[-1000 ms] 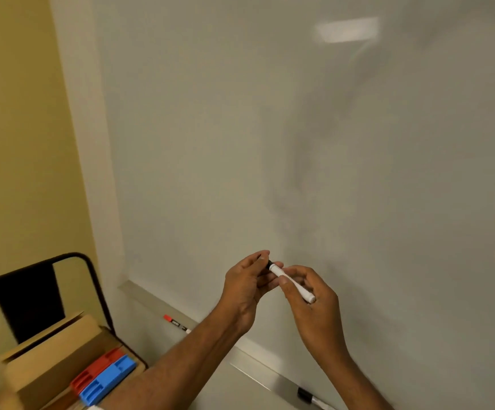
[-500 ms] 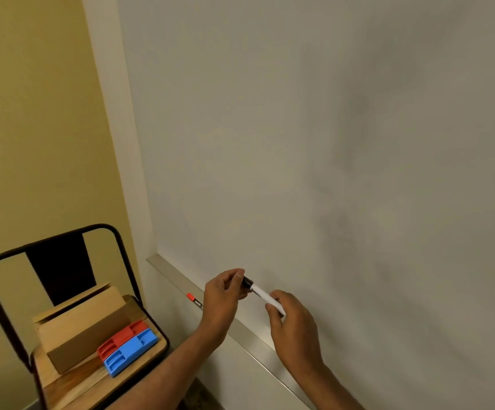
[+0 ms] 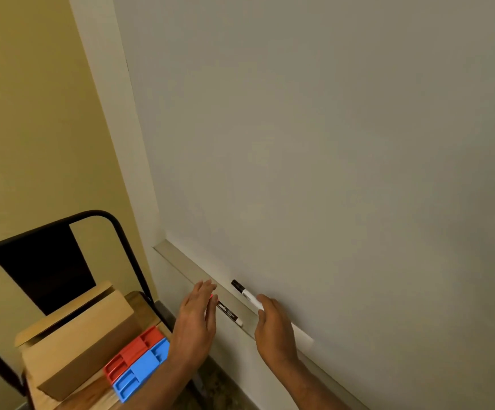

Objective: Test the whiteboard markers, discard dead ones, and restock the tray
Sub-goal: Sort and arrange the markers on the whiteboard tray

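Two markers, likely light, stiff and slick: left hand (image 3: 197,318), fingers straight and together, at 9 o'clock of the red-tipped marker (image 3: 229,312) lying on the tray (image 3: 178,258); black-capped marker (image 3: 247,295) at its 1 o'clock, tail at the right hand (image 3: 274,327), grip unclear; best pinched mid-barrel.

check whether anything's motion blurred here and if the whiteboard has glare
Head view: the left hand is smeared by motion blur at its fingers, the right hand less so. Head view: the black-capped marker and the red-capped marker with its label look fairly crisp. Head view: the whiteboard shows no glare patch, only dim, uneven grey shading.
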